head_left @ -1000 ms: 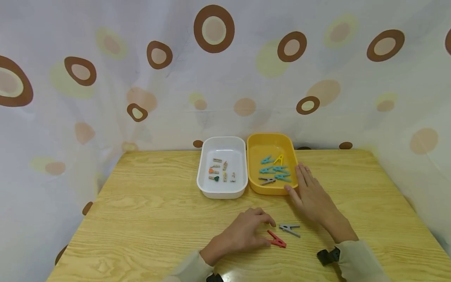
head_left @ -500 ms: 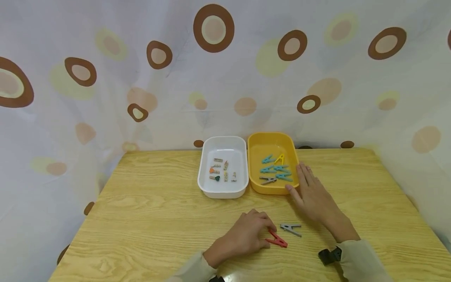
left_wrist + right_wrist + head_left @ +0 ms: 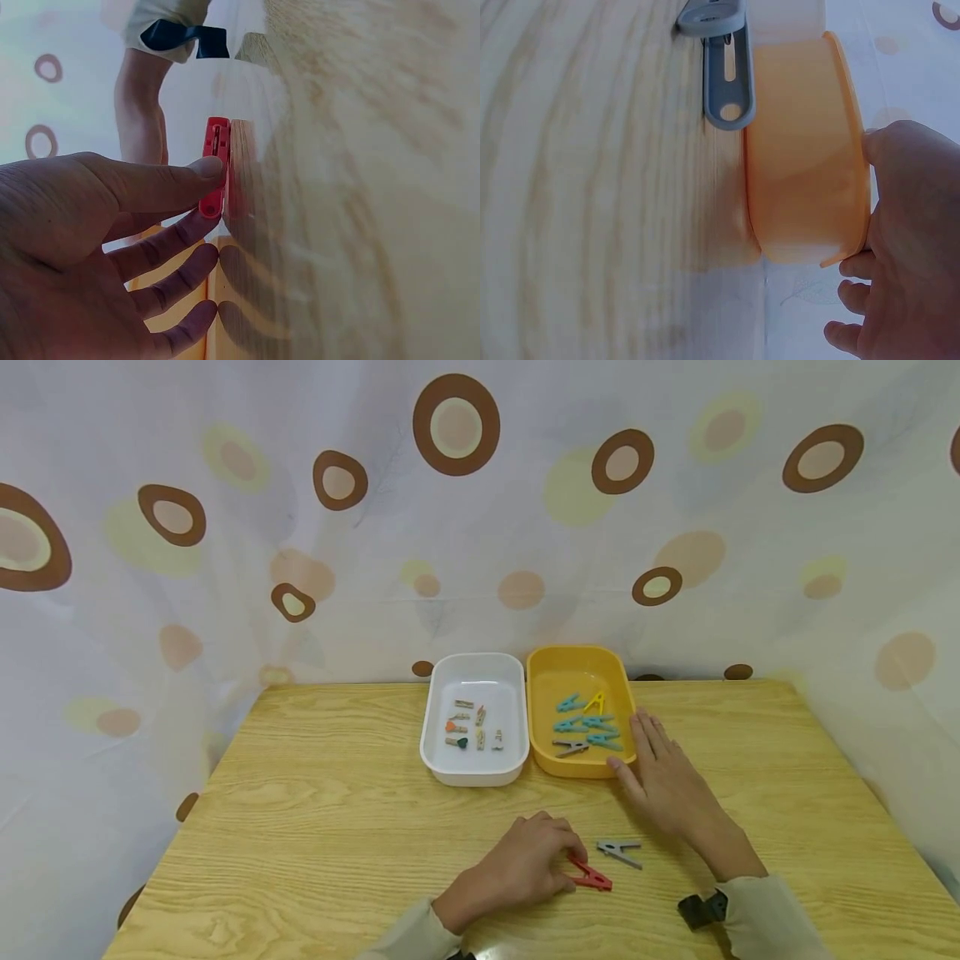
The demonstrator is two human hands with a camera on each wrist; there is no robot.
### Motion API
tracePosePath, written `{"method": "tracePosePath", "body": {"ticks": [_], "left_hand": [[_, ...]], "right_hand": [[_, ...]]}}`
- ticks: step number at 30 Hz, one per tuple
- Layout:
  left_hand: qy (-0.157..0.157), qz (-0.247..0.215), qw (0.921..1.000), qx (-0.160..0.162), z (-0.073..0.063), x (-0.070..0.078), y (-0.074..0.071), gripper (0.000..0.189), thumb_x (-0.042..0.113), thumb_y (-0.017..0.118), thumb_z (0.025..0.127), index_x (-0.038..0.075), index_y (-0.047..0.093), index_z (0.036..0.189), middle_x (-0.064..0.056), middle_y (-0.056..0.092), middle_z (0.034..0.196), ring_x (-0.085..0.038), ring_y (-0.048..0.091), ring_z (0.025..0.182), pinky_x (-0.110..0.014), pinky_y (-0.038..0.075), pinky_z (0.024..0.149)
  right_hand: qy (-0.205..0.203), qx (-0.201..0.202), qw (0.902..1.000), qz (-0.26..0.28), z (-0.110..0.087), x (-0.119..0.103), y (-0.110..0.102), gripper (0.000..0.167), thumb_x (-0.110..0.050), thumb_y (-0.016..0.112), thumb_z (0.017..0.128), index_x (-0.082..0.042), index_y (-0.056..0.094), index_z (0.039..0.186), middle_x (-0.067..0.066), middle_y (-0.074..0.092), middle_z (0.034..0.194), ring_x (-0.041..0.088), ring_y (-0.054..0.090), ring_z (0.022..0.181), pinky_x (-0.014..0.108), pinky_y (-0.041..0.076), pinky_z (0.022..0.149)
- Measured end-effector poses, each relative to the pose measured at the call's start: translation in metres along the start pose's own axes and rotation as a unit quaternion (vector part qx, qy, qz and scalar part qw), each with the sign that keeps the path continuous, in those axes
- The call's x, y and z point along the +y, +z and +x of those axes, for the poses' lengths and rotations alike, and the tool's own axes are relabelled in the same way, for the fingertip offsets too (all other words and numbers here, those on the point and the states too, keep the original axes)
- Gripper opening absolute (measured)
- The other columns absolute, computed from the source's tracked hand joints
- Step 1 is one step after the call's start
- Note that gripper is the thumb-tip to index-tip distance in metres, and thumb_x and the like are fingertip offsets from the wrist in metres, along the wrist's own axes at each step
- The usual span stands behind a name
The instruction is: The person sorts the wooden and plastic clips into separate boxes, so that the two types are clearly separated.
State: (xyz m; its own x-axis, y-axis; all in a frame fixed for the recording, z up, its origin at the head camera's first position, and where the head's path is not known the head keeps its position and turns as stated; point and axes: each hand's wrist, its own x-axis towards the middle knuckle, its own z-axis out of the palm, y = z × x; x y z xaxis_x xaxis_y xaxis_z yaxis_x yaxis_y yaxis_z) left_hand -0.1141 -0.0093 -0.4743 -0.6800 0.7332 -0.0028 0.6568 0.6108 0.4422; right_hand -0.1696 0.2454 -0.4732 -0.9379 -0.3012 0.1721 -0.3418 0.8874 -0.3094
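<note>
My left hand (image 3: pixel 527 866) pinches a red clothespin (image 3: pixel 595 880) by its handle ends, between thumb and forefinger, low at the tabletop. In the left wrist view the thumb lies against the red clothespin (image 3: pixel 215 139) while the other fingers are loosely bent below. A grey clothespin (image 3: pixel 621 853) lies just right of it on the table. My right hand (image 3: pixel 670 787) rests at the near right corner of a yellow tray (image 3: pixel 577 768), fingers straight along its side and thumb on its front rim. Inside the tray are several blue clothespins, one yellow and one grey.
A white tray (image 3: pixel 474 778) stands against the yellow one's left side, holding several small wooden clips, some with coloured ornaments. Both stand near the back of the wooden table (image 3: pixel 322 827), before a patterned curtain (image 3: pixel 360 552).
The left thumb and forefinger have come together on the red clothespin, which earlier lay between them ungripped. My right hand has stayed at the yellow tray.
</note>
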Motion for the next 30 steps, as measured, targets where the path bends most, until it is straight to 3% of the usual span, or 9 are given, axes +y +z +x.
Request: {"method": "tracePosePath", "body": {"ticks": [8,17,30], "left_hand": [[-0.001,-0.009,1.0,0.0,-0.001,-0.002,-0.001,0.022,0.026,0.085,0.086,0.025,0.077,0.106,0.019,0.065,0.103,-0.002,0.056,0.098,-0.027,0.047,0.084],[0.011,-0.026,0.9993,0.026,-0.002,-0.007,-0.008,0.021,0.024,0.084,0.088,0.02,0.077,0.108,0.016,0.068,0.104,-0.002,0.06,0.1,-0.018,0.048,0.088],[-0.019,-0.078,0.9957,0.046,-0.005,-0.013,-0.026,0.02,0.02,0.081,0.091,0.017,0.075,0.111,0.011,0.066,0.104,-0.006,0.062,0.1,-0.019,0.049,0.087]], "right_hand": [[0.001,0.001,1.0,0.0,0.0,-0.001,-0.001,0.082,-0.049,0.039,0.11,0.01,0.012,0.16,0.03,0.013,0.166,0.048,0.015,0.153,0.07,0.024,0.114],[0.001,0.001,1.0,-0.002,-0.001,0.0,0.0,0.082,-0.049,0.039,0.11,0.01,0.012,0.16,0.03,0.012,0.167,0.048,0.015,0.152,0.07,0.024,0.114],[0.001,-0.001,1.0,-0.001,-0.001,-0.002,0.0,0.082,-0.049,0.039,0.11,0.01,0.012,0.16,0.03,0.012,0.166,0.048,0.015,0.152,0.07,0.025,0.114]]}}
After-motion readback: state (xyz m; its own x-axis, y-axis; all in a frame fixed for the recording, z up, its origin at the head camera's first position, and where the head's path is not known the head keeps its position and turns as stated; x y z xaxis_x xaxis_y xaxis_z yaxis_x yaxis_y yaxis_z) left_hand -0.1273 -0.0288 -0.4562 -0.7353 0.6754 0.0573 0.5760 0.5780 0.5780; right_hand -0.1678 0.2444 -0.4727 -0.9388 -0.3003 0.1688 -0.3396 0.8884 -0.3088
